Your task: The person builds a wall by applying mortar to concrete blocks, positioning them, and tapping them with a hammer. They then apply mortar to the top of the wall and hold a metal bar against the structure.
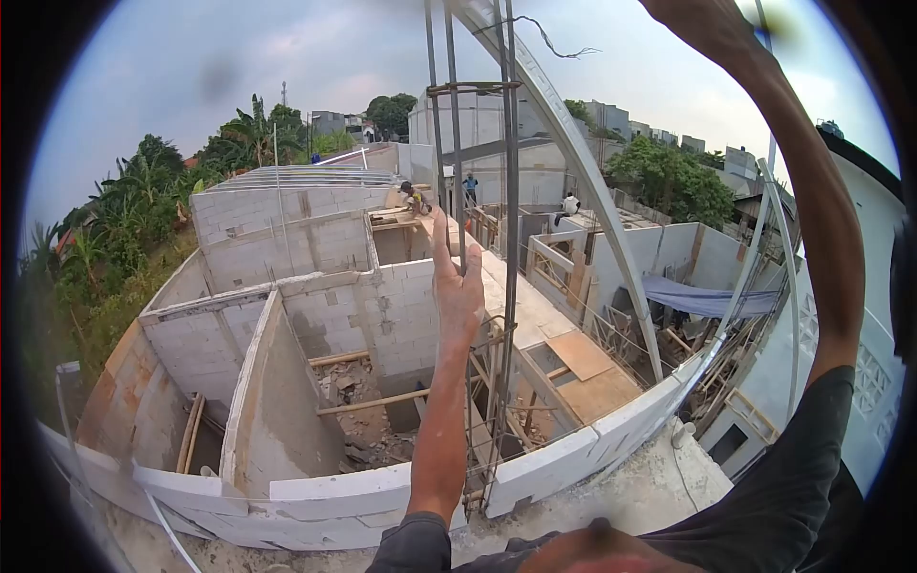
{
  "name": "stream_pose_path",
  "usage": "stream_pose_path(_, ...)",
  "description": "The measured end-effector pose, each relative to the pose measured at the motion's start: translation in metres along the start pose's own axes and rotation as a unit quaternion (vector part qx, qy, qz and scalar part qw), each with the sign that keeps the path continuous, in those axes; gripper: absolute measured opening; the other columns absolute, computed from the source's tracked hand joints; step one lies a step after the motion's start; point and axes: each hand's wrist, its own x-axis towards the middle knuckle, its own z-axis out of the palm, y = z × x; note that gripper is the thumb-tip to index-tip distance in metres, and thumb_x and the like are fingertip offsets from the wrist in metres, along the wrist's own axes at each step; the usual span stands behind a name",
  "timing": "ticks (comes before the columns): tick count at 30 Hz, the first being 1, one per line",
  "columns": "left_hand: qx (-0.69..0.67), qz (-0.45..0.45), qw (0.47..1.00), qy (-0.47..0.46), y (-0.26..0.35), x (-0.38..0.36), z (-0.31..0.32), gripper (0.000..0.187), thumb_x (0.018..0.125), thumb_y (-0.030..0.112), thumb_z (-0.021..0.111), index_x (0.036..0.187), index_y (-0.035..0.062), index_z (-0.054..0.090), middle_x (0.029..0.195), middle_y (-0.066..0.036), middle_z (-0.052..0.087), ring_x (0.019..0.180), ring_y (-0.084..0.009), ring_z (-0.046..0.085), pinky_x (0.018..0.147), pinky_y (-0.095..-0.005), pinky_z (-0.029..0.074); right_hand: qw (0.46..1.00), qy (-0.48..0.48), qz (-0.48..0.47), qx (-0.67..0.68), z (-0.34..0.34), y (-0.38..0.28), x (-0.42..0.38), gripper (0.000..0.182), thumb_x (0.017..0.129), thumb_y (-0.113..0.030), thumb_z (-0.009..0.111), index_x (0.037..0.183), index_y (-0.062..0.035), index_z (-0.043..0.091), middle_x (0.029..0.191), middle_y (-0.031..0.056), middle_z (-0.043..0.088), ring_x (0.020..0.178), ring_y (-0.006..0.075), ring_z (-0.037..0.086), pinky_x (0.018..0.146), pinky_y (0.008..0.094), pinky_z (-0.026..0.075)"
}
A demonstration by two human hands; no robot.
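Observation:
My left hand (458, 288) is raised in the middle of the view, fingers stretched upward and thumb held apart. Right at it stands an upright column of steel reinforcing bars (509, 191), bound with a wire tie near the top. One bar shows in the gap between thumb and fingers. My right arm reaches high on the right, and my right hand (702, 31) is cut off by the top edge, its fingers out of sight. A long silver metal channel (583, 158) slants down from the top, between my two hands.
Unfinished block walls (325, 239) form several rooms below, with rubble (358, 392) on one floor. Plywood sheets (597, 387) lie along a plank walkway. White block edging (339, 485) curves just in front of me. Farther off, a person (414, 198) crouches and another (570, 203) sits.

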Motion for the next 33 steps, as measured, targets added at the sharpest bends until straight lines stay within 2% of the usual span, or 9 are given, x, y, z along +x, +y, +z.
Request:
stream_pose_path(7, 0.027, -0.018, 0.999, -0.006, -0.008, 0.002, -0.003, 0.065, 0.102, 0.015, 0.055, 0.159, 0.0101, 0.024, 0.149, -0.018, 0.049, 0.133, -0.0292, 0.051, 0.111, -0.0414, 0.039, 0.999, 0.026, 0.016, 0.021, -0.038, -0.081, 0.016, 0.039, 0.104, -0.022, 0.051, 0.136, -0.0014, 0.058, 0.127, 0.0213, 0.066, 0.114, 0.0309, 0.065, 0.100, 0.0432, 0.050)
stream_pose_path(8, 0.013, -0.027, 0.999, -0.028, -0.007, 0.002, -0.004, 0.063, 0.105, 0.024, 0.049, 0.160, 0.0151, 0.020, 0.162, -0.016, 0.031, 0.143, -0.0365, 0.039, 0.118, -0.0489, 0.032, 0.999, 0.026, 0.021, 0.015, -0.033, -0.072, 0.022, 0.039, 0.104, -0.022, 0.051, 0.136, -0.0014, 0.058, 0.124, 0.0219, 0.067, 0.112, 0.0313, 0.066, 0.099, 0.0432, 0.051)
stream_pose_path(11, 0.009, -0.035, 0.999, -0.027, -0.002, 0.002, -0.003, 0.063, 0.105, 0.023, 0.050, 0.160, 0.0152, 0.021, 0.162, -0.016, 0.031, 0.141, -0.0370, 0.042, 0.117, -0.0489, 0.034, 0.996, 0.083, 0.022, -0.023, -0.012, -0.040, 0.031, 0.038, 0.104, -0.023, 0.052, 0.136, -0.0022, 0.058, 0.118, 0.0236, 0.069, 0.104, 0.0329, 0.069, 0.093, 0.0429, 0.054)
stream_pose_path(14, 0.015, -0.041, 0.999, -0.006, 0.004, 0.002, -0.001, 0.063, 0.103, 0.014, 0.051, 0.160, 0.0159, 0.025, 0.146, -0.016, 0.050, 0.132, -0.0298, 0.053, 0.111, -0.0434, 0.040, 0.984, -0.029, 0.174, -0.017, -0.022, -0.053, 0.017, 0.040, 0.104, -0.023, 0.051, 0.139, -0.0030, 0.055, 0.119, 0.0246, 0.069, 0.101, 0.0373, 0.070, 0.090, 0.0442, 0.055)
stream_pose_path(17, 0.010, -0.041, 0.999, 0.002, 0.010, 0.000, 0.000, 0.062, 0.102, 0.009, 0.051, 0.159, 0.0150, 0.027, 0.144, -0.017, 0.055, 0.133, -0.0281, 0.053, 0.111, -0.0418, 0.040, 0.997, 0.077, 0.030, -0.006, 0.006, -0.036, 0.004, 0.041, 0.104, -0.023, 0.052, 0.140, -0.0039, 0.054, 0.120, 0.0253, 0.068, 0.105, 0.0402, 0.069, 0.091, 0.0461, 0.054)
stream_pose_path(21, 0.000, -0.036, 0.999, 0.000, 0.008, -0.002, -0.001, 0.062, 0.102, 0.009, 0.051, 0.159, 0.0136, 0.027, 0.148, -0.017, 0.050, 0.136, -0.0286, 0.050, 0.113, -0.0419, 0.039, 0.993, 0.043, 0.105, 0.004, 0.023, -0.018, 0.007, 0.040, 0.103, -0.019, 0.053, 0.141, -0.0059, 0.054, 0.126, 0.0243, 0.066, 0.110, 0.0412, 0.066, 0.093, 0.0477, 0.053)
stream_pose_path(27, 0.007, -0.024, 1.000, 0.009, 0.005, 0.001, -0.002, 0.063, 0.102, 0.009, 0.051, 0.159, 0.0140, 0.027, 0.149, -0.017, 0.050, 0.136, -0.0278, 0.049, 0.113, -0.0423, 0.038, 0.988, 0.150, 0.021, 0.014, 0.047, -0.016, -0.007, 0.042, 0.103, -0.017, 0.052, 0.144, -0.0114, 0.052, 0.120, 0.0246, 0.067, 0.101, 0.0395, 0.069, 0.084, 0.0474, 0.056)
stream_pose_path(30, 0.007, -0.069, 0.997, -0.022, 0.011, 0.000, 0.000, 0.063, 0.102, 0.010, 0.051, 0.159, 0.0145, 0.026, 0.150, -0.016, 0.048, 0.136, -0.0283, 0.049, 0.113, -0.0433, 0.038, 0.992, -0.049, 0.110, -0.040, 0.051, -0.018, -0.005, 0.040, 0.102, -0.015, 0.053, 0.142, -0.0139, 0.055, 0.103, 0.0246, 0.069, 0.083, 0.0341, 0.069, 0.072, 0.0487, 0.055)
stream_pose_path(33, 0.039, -0.047, 0.998, -0.016, 0.004, 0.002, -0.002, 0.063, 0.103, 0.011, 0.051, 0.160, 0.0152, 0.025, 0.149, -0.016, 0.049, 0.136, -0.0288, 0.049, 0.112, -0.0436, 0.038, 0.979, -0.113, 0.150, -0.079, 0.020, -0.056, 0.005, 0.041, 0.102, -0.016, 0.054, 0.142, -0.0146, 0.055, 0.099, 0.0244, 0.070, 0.078, 0.0316, 0.068, 0.068, 0.0463, 0.055)
